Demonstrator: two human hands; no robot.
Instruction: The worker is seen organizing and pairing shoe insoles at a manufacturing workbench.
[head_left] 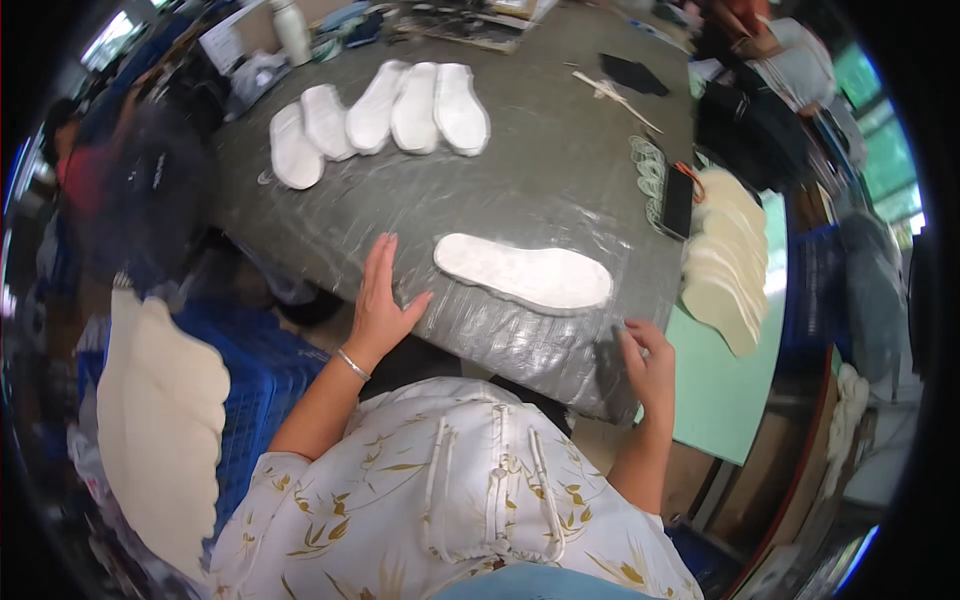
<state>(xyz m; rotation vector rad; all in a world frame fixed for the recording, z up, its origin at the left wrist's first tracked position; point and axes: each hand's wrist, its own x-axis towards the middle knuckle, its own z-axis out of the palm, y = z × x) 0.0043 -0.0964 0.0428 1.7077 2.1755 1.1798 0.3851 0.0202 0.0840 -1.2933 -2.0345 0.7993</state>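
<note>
A white shoe insole (525, 273) lies flat on the grey plastic-covered table (560, 170), in front of me. My left hand (383, 300) rests flat on the table's near edge, fingers apart, a little left of the insole's heel end. A silver bracelet sits on that wrist. My right hand (648, 362) is at the table's near right corner, fingers curled on a small dark thing (607, 352) that I cannot make out. Several more white insoles (385, 120) lie in an overlapping row at the far left of the table.
A stack of cream insoles (725, 260) stands at the right beside a dark phone (678, 202) and clear rings (648, 170). More cream sheets (160, 420) lie over a blue crate (255, 380) at the left. A white bottle (291, 30) and another person (770, 50) are beyond the table.
</note>
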